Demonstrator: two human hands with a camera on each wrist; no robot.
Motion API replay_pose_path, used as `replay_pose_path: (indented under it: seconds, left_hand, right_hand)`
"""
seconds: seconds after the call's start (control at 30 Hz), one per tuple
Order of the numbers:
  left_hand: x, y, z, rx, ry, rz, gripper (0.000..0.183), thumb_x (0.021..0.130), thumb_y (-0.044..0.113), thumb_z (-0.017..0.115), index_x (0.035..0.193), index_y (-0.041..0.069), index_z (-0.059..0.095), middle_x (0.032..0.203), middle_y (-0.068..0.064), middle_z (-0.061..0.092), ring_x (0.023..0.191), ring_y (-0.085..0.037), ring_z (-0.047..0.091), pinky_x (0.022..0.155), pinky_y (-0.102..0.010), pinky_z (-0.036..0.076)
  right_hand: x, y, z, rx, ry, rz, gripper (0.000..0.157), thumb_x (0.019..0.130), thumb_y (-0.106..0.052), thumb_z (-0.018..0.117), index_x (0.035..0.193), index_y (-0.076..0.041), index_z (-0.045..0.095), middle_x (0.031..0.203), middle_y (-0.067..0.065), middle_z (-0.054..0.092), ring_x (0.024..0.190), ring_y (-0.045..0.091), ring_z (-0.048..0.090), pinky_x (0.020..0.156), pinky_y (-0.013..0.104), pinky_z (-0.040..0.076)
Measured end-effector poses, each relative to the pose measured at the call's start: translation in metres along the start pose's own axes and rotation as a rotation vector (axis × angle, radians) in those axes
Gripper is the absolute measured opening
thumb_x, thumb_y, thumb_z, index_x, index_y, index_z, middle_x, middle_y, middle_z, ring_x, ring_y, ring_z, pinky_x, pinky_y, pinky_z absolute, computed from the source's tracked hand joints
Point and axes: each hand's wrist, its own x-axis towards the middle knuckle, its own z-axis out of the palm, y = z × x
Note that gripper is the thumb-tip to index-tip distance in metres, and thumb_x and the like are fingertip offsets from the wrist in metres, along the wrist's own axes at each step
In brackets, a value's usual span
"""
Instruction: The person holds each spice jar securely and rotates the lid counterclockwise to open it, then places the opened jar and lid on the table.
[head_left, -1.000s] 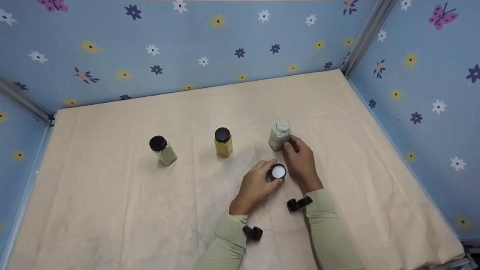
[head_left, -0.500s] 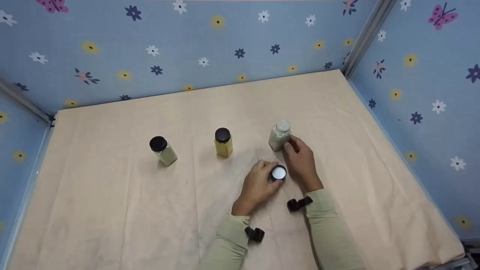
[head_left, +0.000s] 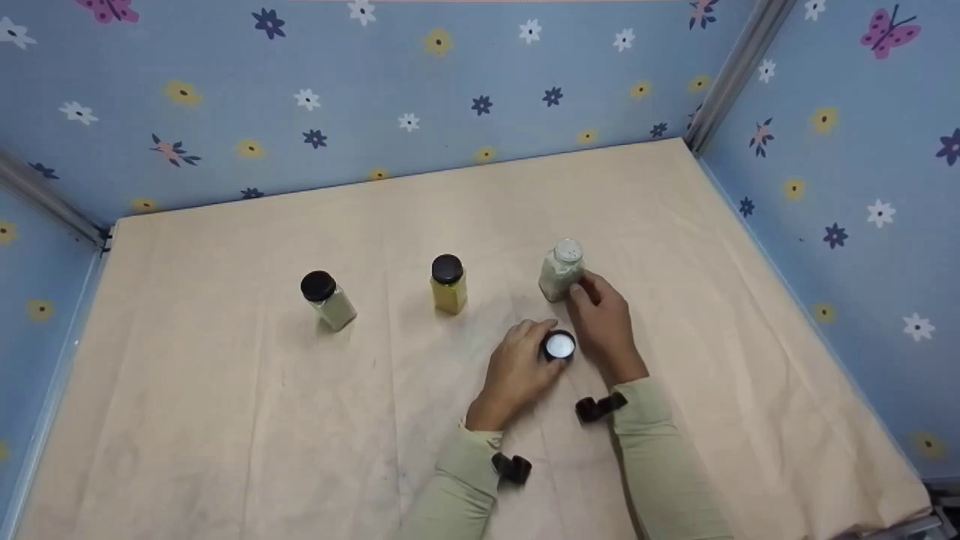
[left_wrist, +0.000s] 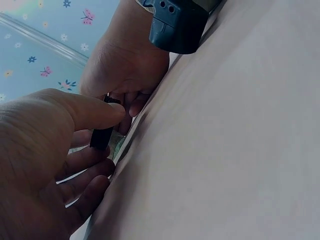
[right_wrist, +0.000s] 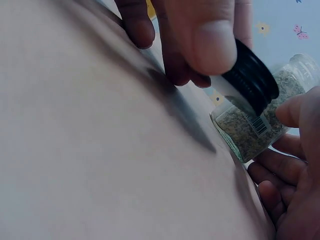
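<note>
Head view: left hand (head_left: 517,367) fingers pinching black round cap (head_left: 559,346), white liner upward; right hand (head_left: 604,319) fingers gripping, steadying uncapped clear glass herb jar (head_left: 559,271) at cap's 12 o'clock on tabletop (head_left: 225,390).

Three small square glass spice jars: two black-capped, a pale-filled one (head_left: 328,298) and a yellow-filled one (head_left: 448,283); one uncapped, herb-filled (head_left: 559,271). One loose round black lid (head_left: 559,346). Two hands.
</note>
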Motion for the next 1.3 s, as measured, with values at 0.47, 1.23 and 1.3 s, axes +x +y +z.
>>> replay_pose_path:
  seconds: [0.47,1.23,1.3]
  left_hand:
    - [-0.0003,-0.0017,0.0007,0.015,0.017,0.022,0.050,0.069,0.022,0.077,0.116,0.013,0.062,0.104,0.000,0.063,0.095,-0.021,0.054,0.083,-0.031,0.045]
    - [-0.0012,-0.0049,0.0006,-0.016,0.030,0.063,0.041,0.070,0.015,0.074,0.110,0.009,0.065,0.101,-0.002,0.062,0.092,-0.023,0.055,0.083,-0.032,0.042]
    - [-0.0012,-0.0051,0.0003,-0.017,0.027,0.061,0.042,0.071,0.015,0.074,0.111,0.009,0.064,0.101,-0.002,0.062,0.092,-0.023,0.055,0.083,-0.032,0.042]
  right_hand:
    - [-0.0006,0.0004,0.0011,0.036,0.009,-0.013,0.048,0.090,-0.052,0.050,0.129,-0.025,0.053,0.125,-0.007,0.055,0.116,0.008,0.048,0.097,0.031,0.038]
    - [-0.0020,0.0002,0.0002,0.045,-0.002,0.001,0.046,0.091,-0.049,0.051,0.130,-0.025,0.053,0.127,-0.007,0.054,0.117,0.007,0.047,0.097,0.030,0.037]
    - [-0.0020,0.0005,-0.0001,0.048,-0.005,0.000,0.046,0.091,-0.049,0.051,0.130,-0.024,0.052,0.127,-0.007,0.054,0.118,0.007,0.046,0.098,0.030,0.037]
